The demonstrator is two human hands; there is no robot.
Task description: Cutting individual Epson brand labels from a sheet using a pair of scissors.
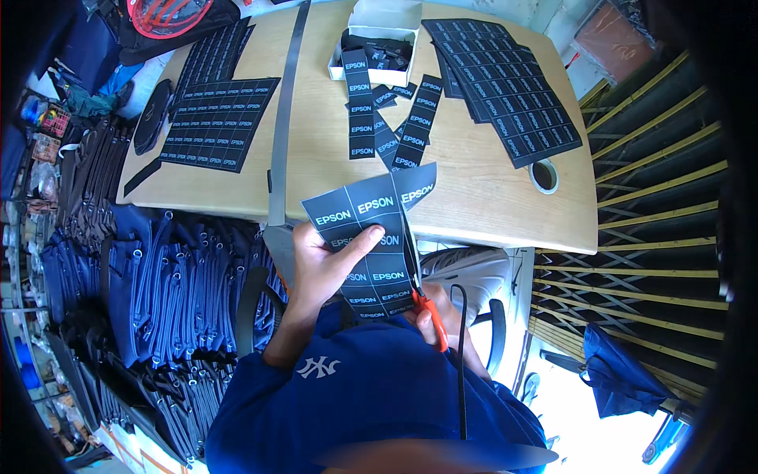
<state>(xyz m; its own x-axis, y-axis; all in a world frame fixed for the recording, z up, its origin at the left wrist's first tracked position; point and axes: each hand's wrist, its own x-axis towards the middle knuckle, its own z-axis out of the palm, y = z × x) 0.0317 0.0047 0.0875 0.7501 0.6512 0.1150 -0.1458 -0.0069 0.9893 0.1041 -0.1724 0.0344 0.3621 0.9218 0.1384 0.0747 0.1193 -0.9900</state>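
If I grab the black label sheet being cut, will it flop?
Probably not much: the label sheet spreads beyond the left hand without drooping. One strip angles away, so it may bend. Looking thin, it's probably light.

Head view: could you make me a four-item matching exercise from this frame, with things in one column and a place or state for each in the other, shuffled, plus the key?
Things
1. Scissors
2. Black printed sheet
3. White box
4. Long grey strip

Place or state
A. Lying across the wooden table, left of the middle
B. Orange-handled, in the right hand
C. Open, with dark pieces inside
D. Held up by the left hand, thumb across its face

Right pairs: 1-B, 2-D, 3-C, 4-A
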